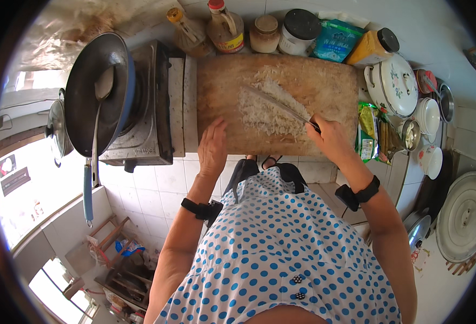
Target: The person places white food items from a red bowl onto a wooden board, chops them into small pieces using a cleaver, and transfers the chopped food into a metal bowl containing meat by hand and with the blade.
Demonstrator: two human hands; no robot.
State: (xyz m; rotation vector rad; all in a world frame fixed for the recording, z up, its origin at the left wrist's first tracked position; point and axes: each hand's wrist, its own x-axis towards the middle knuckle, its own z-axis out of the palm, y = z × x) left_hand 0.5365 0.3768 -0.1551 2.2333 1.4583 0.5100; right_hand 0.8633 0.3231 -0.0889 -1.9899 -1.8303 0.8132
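On the wooden cutting board, items as follows.

Item: finely chopped pale food, spread loosely over the middle of the board, thickest towards the near side.

Item: one knife, dark handle, its blade lying slantwise across the chopped food, tip towards the far left.

Item: my right hand, at the near right of the board, fingers clamped on the knife handle.

Item: my left hand, at the near left edge, holding nothing; fingers extended, loosely side by side. Whether the fingertips press on the wood, I cannot tell.

Left of the board: a stove, bearing a dark pan with blue outside; a metal ladle lies in it, handle over the near rim. A glass lid stands beyond, on the left.

Along the far edge: two bottles, one yellow-capped, one red-capped; a cloudy jar; a black-lidded tub; a teal bag; a yellow jar, tilted.

Right of the board: a white lidded pot, flower-patterned; a green packet; a white bowl.
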